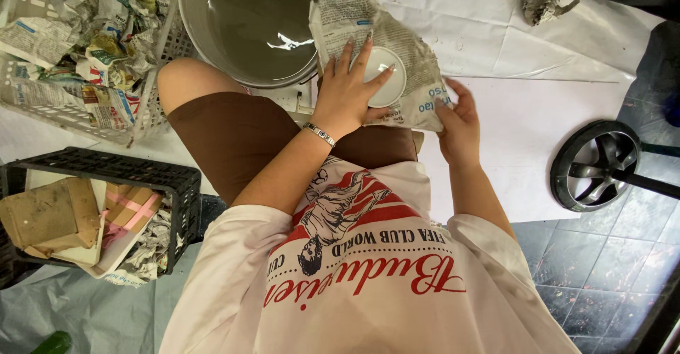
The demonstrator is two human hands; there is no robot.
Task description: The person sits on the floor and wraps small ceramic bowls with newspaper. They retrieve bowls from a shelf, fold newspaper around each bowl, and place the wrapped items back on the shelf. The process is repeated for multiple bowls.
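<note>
the left hand (pixel 345 92) presses flat on a white bowl (pixel 382 78) half unwrapped from crumpled newspaper (pixel 368 35) over the lap, the right hand (pixel 459 124) pinches the paper's edge, wet basin (pixel 248 21) beside.

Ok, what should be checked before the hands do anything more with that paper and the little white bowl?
1. Left hand flat on the white bowl: ok, the fingers spread over its rim.
2. Right hand gripping the newspaper sheet: ok, it pinches the sheet's right edge.
3. Paper under the bowl: ok, the crumpled sheet wraps behind and beside it.
4. Bowl fully covered: not ok, its white face is bare.
5. Grey basin of cloudy water close by: ok, it sits just beyond the knee.
6. Bowl free of cracks: cannot tell, the hand hides much of it.
</note>
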